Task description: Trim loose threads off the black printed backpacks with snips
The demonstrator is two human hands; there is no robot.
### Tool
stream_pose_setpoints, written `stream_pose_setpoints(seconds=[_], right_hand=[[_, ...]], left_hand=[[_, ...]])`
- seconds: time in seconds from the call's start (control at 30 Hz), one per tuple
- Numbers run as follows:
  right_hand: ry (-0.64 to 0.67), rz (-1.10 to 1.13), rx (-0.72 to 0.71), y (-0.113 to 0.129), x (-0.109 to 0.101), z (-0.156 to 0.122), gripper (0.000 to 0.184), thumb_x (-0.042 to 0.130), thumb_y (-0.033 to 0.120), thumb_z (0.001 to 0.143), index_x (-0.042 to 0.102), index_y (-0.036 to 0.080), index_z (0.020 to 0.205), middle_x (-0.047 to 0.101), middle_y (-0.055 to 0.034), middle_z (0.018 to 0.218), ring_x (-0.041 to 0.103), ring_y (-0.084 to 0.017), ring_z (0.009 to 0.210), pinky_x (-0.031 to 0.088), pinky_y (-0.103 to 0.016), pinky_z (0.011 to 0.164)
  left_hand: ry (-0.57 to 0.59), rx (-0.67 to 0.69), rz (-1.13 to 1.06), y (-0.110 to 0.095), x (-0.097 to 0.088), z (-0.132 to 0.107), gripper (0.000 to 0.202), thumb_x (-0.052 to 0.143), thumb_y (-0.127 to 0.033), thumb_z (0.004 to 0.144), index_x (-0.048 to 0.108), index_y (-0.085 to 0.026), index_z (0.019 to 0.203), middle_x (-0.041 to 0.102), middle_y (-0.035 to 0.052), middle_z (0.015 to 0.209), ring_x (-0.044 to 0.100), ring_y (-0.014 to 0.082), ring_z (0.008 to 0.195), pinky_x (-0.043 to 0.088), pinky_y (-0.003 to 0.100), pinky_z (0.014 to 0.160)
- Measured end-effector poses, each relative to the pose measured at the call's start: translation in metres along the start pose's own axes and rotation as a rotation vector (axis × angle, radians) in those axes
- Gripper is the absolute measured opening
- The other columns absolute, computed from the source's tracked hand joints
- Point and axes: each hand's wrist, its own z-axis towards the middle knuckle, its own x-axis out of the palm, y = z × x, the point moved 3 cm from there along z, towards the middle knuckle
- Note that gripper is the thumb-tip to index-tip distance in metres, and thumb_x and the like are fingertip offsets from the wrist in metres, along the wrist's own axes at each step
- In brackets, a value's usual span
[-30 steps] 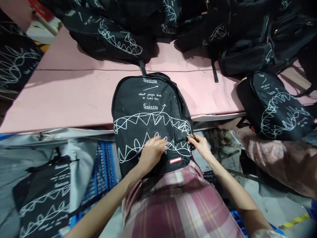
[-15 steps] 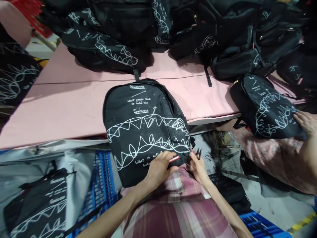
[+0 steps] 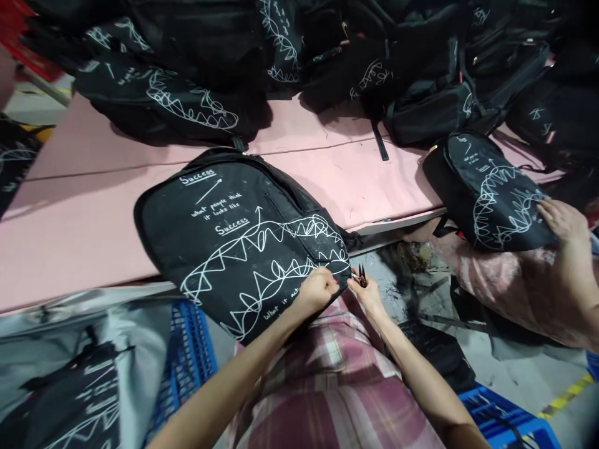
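Observation:
A black backpack with white scribbled lines and lettering lies tilted across the front edge of the pink table and my lap. Its rounded top points up and left. My left hand is closed on the bag's lower edge, near the bottom right corner. Beside that corner, my right hand holds small dark thread snips, their pointed blades sticking up from the fingers. Its thumb and fingertips are at the bag's edge; whether they also pinch a thread is too small to see.
More black backpacks are piled along the back of the pink table. At right, another person's hand rests on a similar backpack. Blue crates stand below, with a printed bag at lower left.
The backpack has turned counterclockwise, its top swinging left. My left hand has moved up and closed on the lower edge; my right hand has shifted slightly up with the snips.

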Motion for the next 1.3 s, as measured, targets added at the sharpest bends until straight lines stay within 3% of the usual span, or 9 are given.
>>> stream_pose_setpoints(seconds=[0.07,0.13,0.23,0.3,0.4,0.47,0.67,0.93,1.3], right_hand=[[0.012,0.019,0.018,-0.001,0.0,0.002,0.046,0.073,0.032,0.057,0.063,0.014,0.098,0.068,-0.0038,0.08,0.059,-0.017,0.069,0.046,-0.028,0.064],[0.016,0.012,0.054,-0.003,0.0,0.006,0.051,0.073,0.034,0.056,0.061,0.014,0.101,0.067,-0.0027,0.076,0.058,-0.016,0.064,0.045,-0.027,0.06],[0.043,-0.105,0.033,-0.001,-0.005,0.007,0.052,0.07,0.038,0.061,0.059,0.014,0.106,0.066,-0.0028,0.078,0.058,-0.016,0.065,0.045,-0.028,0.061],[0.021,-0.331,-0.072,0.007,-0.012,0.001,0.052,0.066,0.04,0.067,0.056,0.016,0.112,0.066,-0.0046,0.086,0.059,-0.018,0.07,0.045,-0.03,0.066],[-0.086,-0.738,-0.284,0.025,-0.019,-0.021,0.043,0.053,0.041,0.081,0.052,0.019,0.118,0.065,-0.0078,0.098,0.06,-0.021,0.08,0.043,-0.033,0.073],[-0.092,-0.926,-0.439,0.037,-0.015,-0.037,0.032,0.044,0.038,0.087,0.056,0.019,0.11,0.066,-0.0083,0.097,0.06,-0.022,0.084,0.042,-0.033,0.075],[-0.079,-1.204,-0.763,0.048,0.011,-0.053,0.024,0.043,0.03,0.091,0.062,0.016,0.097,0.067,-0.0075,0.082,0.058,-0.02,0.074,0.039,-0.03,0.069],[-0.124,-1.268,-0.832,0.049,0.015,-0.052,0.023,0.043,0.028,0.091,0.063,0.016,0.091,0.066,-0.0049,0.076,0.057,-0.017,0.069,0.036,-0.028,0.063],[-0.101,-1.229,-0.705,0.05,0.016,-0.051,0.02,0.047,0.028,0.089,0.064,0.018,0.091,0.067,-0.0042,0.078,0.06,-0.018,0.073,0.038,-0.027,0.065]], left_hand=[[0.086,-0.001,-0.073,0.006,-0.009,0.003,0.024,0.051,-0.022,0.077,0.056,-0.014,0.055,0.056,0.0053,0.073,0.054,0.0174,0.074,0.045,0.03,0.07],[0.137,-0.064,-0.334,0.012,-0.014,0.002,0.023,0.05,-0.03,0.079,0.062,-0.012,0.069,0.058,0.0051,0.074,0.055,0.0149,0.069,0.045,0.027,0.065],[0.1,-0.235,-0.89,0.017,-0.015,0.001,0.023,0.064,-0.031,0.07,0.063,-0.01,0.081,0.061,0.0062,0.079,0.056,0.0128,0.068,0.045,0.025,0.064],[0.038,-0.265,-1.056,0.015,-0.015,0.002,0.024,0.07,-0.029,0.064,0.063,-0.01,0.078,0.061,0.0045,0.078,0.055,0.0109,0.066,0.044,0.023,0.063],[0.027,-0.245,-1.136,0.008,-0.017,0.004,0.026,0.075,-0.028,0.059,0.062,-0.01,0.075,0.059,0.0006,0.071,0.052,0.0087,0.061,0.043,0.021,0.06],[0.05,-0.255,-1.182,0.004,-0.019,0.004,0.028,0.077,-0.027,0.057,0.061,-0.01,0.074,0.057,-0.0009,0.067,0.051,0.008,0.058,0.042,0.021,0.058],[0.084,-0.234,-1.245,0.005,-0.019,0.003,0.029,0.077,-0.025,0.058,0.06,-0.01,0.076,0.057,-0.0015,0.068,0.051,0.0071,0.058,0.04,0.02,0.057],[0.086,-0.208,-1.268,0.006,-0.016,0.003,0.031,0.079,-0.027,0.055,0.06,-0.01,0.072,0.055,-0.0019,0.066,0.049,0.0067,0.057,0.038,0.019,0.056],[0.087,-0.182,-1.181,0.008,-0.013,0.002,0.029,0.076,-0.034,0.057,0.06,-0.013,0.069,0.05,-0.002,0.068,0.046,0.0077,0.059,0.037,0.021,0.058]])
